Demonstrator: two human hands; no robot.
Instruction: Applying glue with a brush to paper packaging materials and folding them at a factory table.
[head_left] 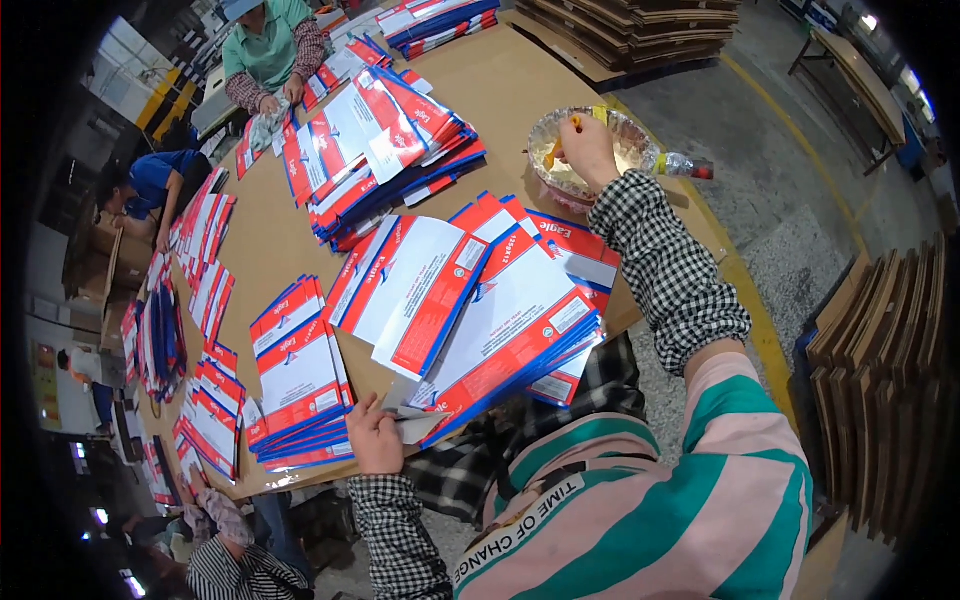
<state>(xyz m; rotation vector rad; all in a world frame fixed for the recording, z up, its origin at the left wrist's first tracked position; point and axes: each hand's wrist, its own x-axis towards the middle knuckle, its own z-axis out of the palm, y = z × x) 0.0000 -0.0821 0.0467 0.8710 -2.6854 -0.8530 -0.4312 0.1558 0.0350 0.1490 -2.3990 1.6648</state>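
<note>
My left hand [373, 437] rests at the near table edge, fingers pinching the corner flap of a fanned pile of flat red, white and blue printed sheets [480, 300]. My right hand [588, 148] reaches out to a round bowl of pale paste [625, 135] at the table's right edge and grips a small orange-handled brush [553, 152] dipped in it. Both forearms wear black-and-white checked sleeve covers.
More stacks of the same sheets [385, 150] [295, 375] cover the brown table [520, 80]. A plastic bottle [685, 165] lies beside the bowl. Other people work at the far end [265, 50], the left side [150, 185] and the near left [235, 560]. Cardboard stacks [880, 340] stand on the right.
</note>
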